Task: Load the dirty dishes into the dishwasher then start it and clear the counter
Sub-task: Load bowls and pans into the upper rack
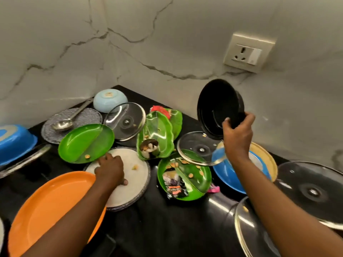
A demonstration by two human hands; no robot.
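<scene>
While my right hand [236, 135] grips the black bowl [220, 108] by its rim above the counter, tilted, it looks light and rigid. My left hand [110, 168], fingers curled, rests on the white plate [137, 180]; whether it pinches anything, I cannot tell.

Left arm: reaching forward toward 12 o'clock, forearm bare.
Left hand [109, 168]: lying knuckles up at 9 o'clock of the view's centre, fingers curling downward, thumb tip showing at its near edge.
Right arm: rising toward 11 o'clock, wrist lifting.
Right hand [238, 135]: gripping at 2 o'clock, thumb and fingers pinching.
</scene>
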